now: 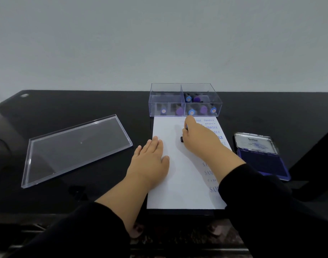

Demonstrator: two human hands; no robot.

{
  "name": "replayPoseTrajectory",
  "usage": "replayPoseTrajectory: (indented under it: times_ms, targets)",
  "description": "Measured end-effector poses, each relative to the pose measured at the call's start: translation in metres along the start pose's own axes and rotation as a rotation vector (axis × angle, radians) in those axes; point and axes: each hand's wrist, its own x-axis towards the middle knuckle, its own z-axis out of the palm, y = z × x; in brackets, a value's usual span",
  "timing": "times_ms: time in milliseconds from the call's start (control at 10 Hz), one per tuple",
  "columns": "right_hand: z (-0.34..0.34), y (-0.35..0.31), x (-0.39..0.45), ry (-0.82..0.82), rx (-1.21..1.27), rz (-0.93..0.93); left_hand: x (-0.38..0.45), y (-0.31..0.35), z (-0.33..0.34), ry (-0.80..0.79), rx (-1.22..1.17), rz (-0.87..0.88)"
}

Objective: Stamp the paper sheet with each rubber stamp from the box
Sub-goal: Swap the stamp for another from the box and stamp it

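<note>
Right hand (pixel 196 135) grips a rubber stamp (pixel 181 139) pressed onto the paper sheet (pixel 178 183) as the left hand (pixel 150 157) lies flat, fingers straight, steadying it.

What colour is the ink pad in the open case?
Dark blue-violet; the ink pad shows in the head view.

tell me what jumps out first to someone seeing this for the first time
The white paper sheet on the black table draws the eye first: the right hand presses a rubber stamp onto its middle while the left hand lies flat on its left edge. Behind the sheet stands a clear box of stamps; its lid lies to the left, and an open blue ink pad lies to the right.
</note>
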Motion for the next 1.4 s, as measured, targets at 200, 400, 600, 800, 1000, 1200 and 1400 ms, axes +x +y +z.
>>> replayPoseTrajectory:
  times_ms: [200,400,600,800,1000,1200,1400]
  targets:
    - [-0.008,0.005,0.004,0.043,0.123,0.037,0.001,0.0,0.0,-0.002,-0.009,0.001]
    - [-0.038,0.014,0.002,0.212,0.436,0.058,0.0,-0.001,0.0,-0.005,0.0,-0.002]
    - [-0.036,0.031,0.005,0.284,0.854,0.306,0.001,-0.001,0.0,0.0,0.006,-0.008]
    - [-0.033,0.038,0.004,0.152,1.358,0.613,0.0,-0.001,0.0,0.004,0.003,-0.006]
    - [-0.031,0.037,0.003,0.12,1.6,0.711,-0.001,0.0,-0.001,-0.002,0.01,-0.008]
    - [-0.026,0.041,0.006,0.096,1.681,0.744,0.0,0.0,-0.001,-0.003,0.011,-0.008]
    - [-0.024,0.043,0.007,0.1,1.712,0.75,0.0,0.0,-0.001,-0.003,0.016,-0.006]
